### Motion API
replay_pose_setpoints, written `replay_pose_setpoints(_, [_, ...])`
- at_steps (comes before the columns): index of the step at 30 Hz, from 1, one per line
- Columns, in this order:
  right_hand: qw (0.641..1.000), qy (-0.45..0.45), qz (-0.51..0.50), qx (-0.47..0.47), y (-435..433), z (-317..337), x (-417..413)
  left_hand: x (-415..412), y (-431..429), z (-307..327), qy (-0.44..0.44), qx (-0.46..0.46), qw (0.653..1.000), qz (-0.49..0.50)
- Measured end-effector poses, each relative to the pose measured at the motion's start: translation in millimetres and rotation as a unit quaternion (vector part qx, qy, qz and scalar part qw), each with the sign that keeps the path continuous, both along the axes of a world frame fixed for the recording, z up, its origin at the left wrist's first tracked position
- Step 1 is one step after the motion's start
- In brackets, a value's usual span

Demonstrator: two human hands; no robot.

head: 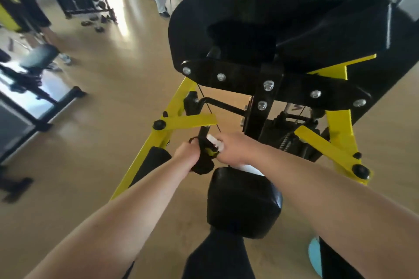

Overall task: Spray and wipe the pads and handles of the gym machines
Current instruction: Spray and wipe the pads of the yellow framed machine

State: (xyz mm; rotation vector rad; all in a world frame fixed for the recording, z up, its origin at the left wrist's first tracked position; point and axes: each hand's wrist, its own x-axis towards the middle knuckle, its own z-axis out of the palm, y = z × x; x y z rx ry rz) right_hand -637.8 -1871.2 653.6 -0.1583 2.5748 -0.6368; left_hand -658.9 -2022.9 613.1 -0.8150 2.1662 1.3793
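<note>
Bare forearms reach past the small pad [243, 201], left hand [187, 156] clutching a black cloth [203, 164] at the handle [202, 131], right hand [233, 149] gripping the spray bottle [214, 140]; pads likely remain.

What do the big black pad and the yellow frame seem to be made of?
The big black pad looks like vinyl or faux leather over padding: soft sheen, rounded edges. The yellow frame is likely painted steel: flat rigid bars, even glossy colour.
</note>
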Motion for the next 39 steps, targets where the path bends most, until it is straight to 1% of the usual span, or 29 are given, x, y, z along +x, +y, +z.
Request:
replay_pose_setpoints(2, [1.000, 0.003, 0.008, 0.020, -7, -3, -5, 4, -4, -12, -0.014, 0.032, 0.998, 0.049])
replay_pose_setpoints(5, [0.998, -0.003, 0.017, 0.059, -10, -8, -10, 8, -8, -27, -0.004, 0.077, 0.991, 0.112])
replay_pose_setpoints(8, [0.996, -0.009, 0.017, 0.084, -14, -13, -13, 11, -7, -31, -0.001, 0.109, 0.983, 0.145])
replay_pose_setpoints(12, [0.996, -0.020, 0.041, 0.072, -16, -11, -17, 8, -3, -32, -0.018, 0.193, 0.958, 0.212])
replay_pose_setpoints(15, [0.998, -0.009, -0.011, 0.054, -12, -14, -22, 5, -1, -42, 0.013, 0.185, 0.965, 0.187])
replay_pose_setpoints(17, [0.999, -0.005, -0.023, 0.044, -10, -15, -25, 6, 0, -47, 0.034, 0.178, 0.965, 0.192])
replay_pose_setpoints(20, [0.999, 0.008, 0.000, 0.039, -10, -15, -29, 7, 3, -49, 0.048, 0.185, 0.956, 0.224])
replay_pose_setpoints(24, [0.999, 0.030, -0.034, 0.028, -8, -21, -39, 0, 5, -49, 0.093, 0.208, 0.941, 0.251])
replay_pose_setpoints(29, [0.998, 0.028, 0.032, 0.055, -8, -12, -63, -11, 4, -56, 0.141, 0.212, 0.939, 0.231])
replay_pose_setpoints(31, [0.996, 0.017, 0.047, 0.068, -10, -8, -72, -13, 4, -55, 0.147, 0.221, 0.943, 0.202])
replay_pose_setpoints(33, [0.994, 0.001, 0.058, 0.095, -13, -8, -78, -15, 5, -56, 0.156, 0.225, 0.950, 0.152])
replay_pose_setpoints(35, [0.992, -0.015, 0.063, 0.110, -16, -5, -80, -18, 7, -58, 0.180, 0.201, 0.958, 0.091])
replay_pose_setpoints(37, [0.993, -0.023, 0.048, 0.102, -17, -1, -82, -24, 10, -61, 0.205, 0.167, 0.964, 0.038])
replay_pose_setpoints(39, [0.996, -0.028, 0.012, 0.082, -16, 3, -86, -32, 14, -62, 0.213, 0.132, 0.968, 0.017])
